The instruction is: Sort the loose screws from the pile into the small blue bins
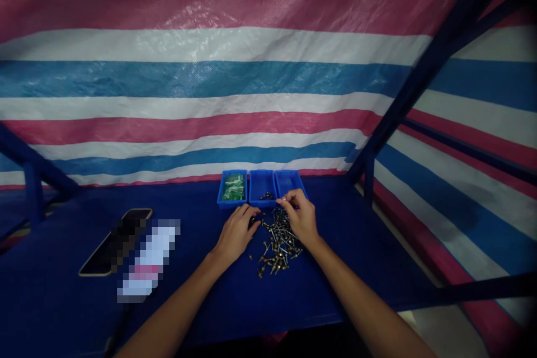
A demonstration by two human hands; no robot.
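A pile of small screw-like metal pieces (pixel 279 243), silver shanks with dark or brassy ends, lies loose on the blue table. Over its upper right side is my right hand (pixel 300 215), thumb and forefinger pinched together near the front of the blue trays. A tiny pale spot shows at those fingertips; what they hold is too small to make out. At the pile's left edge, my left hand (pixel 238 230) rests low with fingers curved and the thumb apart. Small dark pieces lie close to its fingertips, and I cannot tell whether it touches them.
Behind the pile stand three blue trays: the left tray (pixel 220 199) holds green-and-clear packets (pixel 234 187), the middle tray (pixel 262 180) a few dark pieces, and the right tray (pixel 289 180). A phone (pixel 100 249) and a blurred pale object (pixel 149 263) lie left. Blue frame bars (pixel 398 106) flank the table.
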